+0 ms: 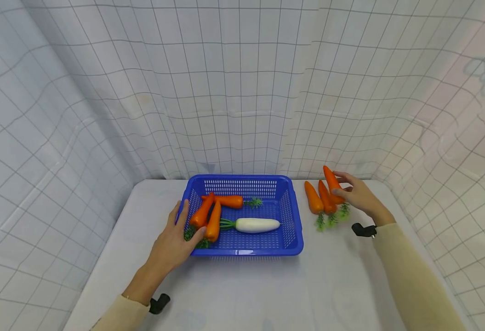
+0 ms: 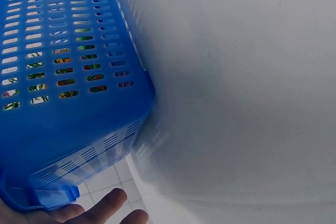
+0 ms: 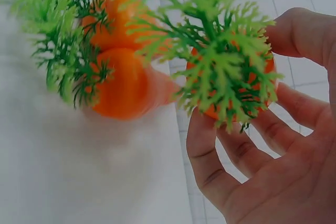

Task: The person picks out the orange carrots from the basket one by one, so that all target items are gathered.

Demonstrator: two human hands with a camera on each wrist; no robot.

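From my remote station, I see the right hand (image 1: 361, 196) pinching a tapered orange, green-leaved carrot (image 1: 331, 180), best held lightly mid-body, beside two similar carrots (image 1: 314, 200), while the left hand (image 1: 171, 244), fingers spread, touches the blue perforated plastic basket (image 1: 246, 252).

left hand (image 1: 174, 244): fingers extended, thumb apart | right hand (image 1: 361, 196): fingers curved, gripping

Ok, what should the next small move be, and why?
Probably carry the held carrot over to the blue basket: the right hand already grips it, the left hand is at the basket's left rim, and three carrots lie inside, with bare floor toward the far right corner.
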